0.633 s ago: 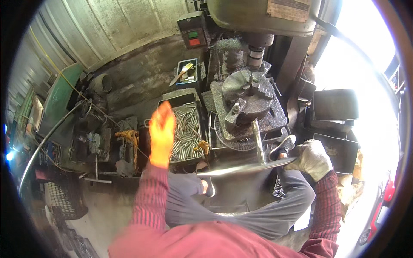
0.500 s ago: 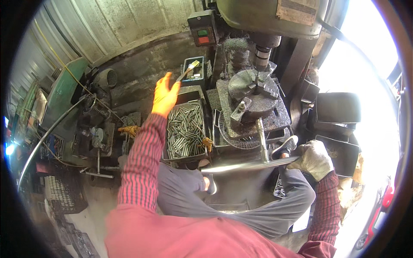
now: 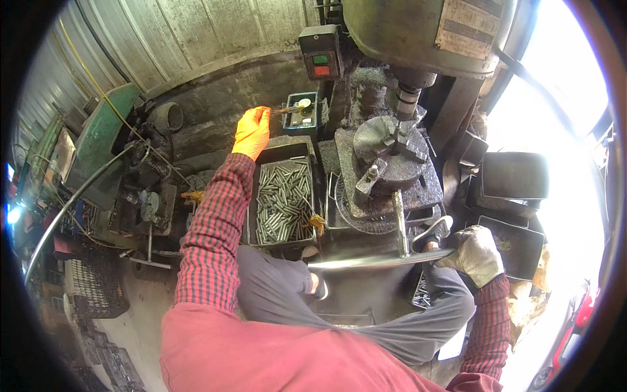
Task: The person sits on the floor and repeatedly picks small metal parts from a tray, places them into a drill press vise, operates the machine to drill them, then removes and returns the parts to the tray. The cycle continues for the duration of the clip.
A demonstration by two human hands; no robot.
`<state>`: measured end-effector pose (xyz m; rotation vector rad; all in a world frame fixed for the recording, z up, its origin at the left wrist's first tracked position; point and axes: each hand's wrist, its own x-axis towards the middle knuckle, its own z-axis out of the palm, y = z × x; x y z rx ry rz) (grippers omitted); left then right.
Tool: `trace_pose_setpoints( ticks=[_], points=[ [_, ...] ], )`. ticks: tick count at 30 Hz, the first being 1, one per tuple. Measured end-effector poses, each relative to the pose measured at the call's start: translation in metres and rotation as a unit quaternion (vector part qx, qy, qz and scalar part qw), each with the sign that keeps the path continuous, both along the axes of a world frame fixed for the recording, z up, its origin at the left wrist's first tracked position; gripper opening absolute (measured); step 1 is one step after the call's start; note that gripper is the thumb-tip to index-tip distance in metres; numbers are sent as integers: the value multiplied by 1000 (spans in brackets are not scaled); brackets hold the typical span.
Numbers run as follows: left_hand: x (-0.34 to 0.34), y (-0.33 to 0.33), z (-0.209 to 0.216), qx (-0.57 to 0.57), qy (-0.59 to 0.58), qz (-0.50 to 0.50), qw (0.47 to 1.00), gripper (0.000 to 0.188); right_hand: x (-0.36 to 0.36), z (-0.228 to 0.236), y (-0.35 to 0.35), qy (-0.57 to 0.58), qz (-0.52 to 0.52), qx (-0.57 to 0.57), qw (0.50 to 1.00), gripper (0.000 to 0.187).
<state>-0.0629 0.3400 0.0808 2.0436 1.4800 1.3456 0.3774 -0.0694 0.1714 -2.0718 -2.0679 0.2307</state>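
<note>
My left hand (image 3: 252,134), in an orange glove, is closed at the fingertips on the handle end of a small brush (image 3: 283,111). The brush head lies over a small blue-rimmed box (image 3: 313,122) with a round pale item inside. Below that hand is a metal bin (image 3: 249,221) of short metal pins (image 3: 284,201). My right hand (image 3: 480,256), in a greyish work glove, is wrapped round the right end of a long metal bar (image 3: 366,262). The bar crosses the lower end of a rod (image 3: 400,222) that runs down from the three-jaw chuck (image 3: 390,151).
A drill press (image 3: 424,32) stands over the chuck, its spindle (image 3: 407,101) above the jaws. A switch box (image 3: 320,52) with green and red buttons hangs left of it. Dark trays (image 3: 514,175) stand at the right. Another greasy machine (image 3: 147,206) is at the left.
My left hand has closed its fingers on the brush handle, which it was reaching toward with fingers spread. The right hand stays on the bar. The whole view has shifted slightly.
</note>
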Motion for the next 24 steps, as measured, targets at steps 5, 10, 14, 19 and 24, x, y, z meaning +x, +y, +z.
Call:
trace_pose_setpoints(
  ticks=[5,10,14,19,24],
  points=[
    [12,-8,6,8,90,-22,996,23,-2,-2,-2,-4,-6,27,1000,52],
    [15,-11,15,-8,32,-25,999,22,0,-5,-2,-21,-17,14,1000,51],
    [4,-20,20,42,109,-29,993,22,3,-6,-4,-16,-7,8,1000,49],
    [-5,-45,30,30,147,-23,988,23,8,-8,-6,-45,16,38,998,50],
    [38,-108,54,33,-84,-187,978,18,13,-4,-8,-18,4,-3,1000,48]
  ],
)
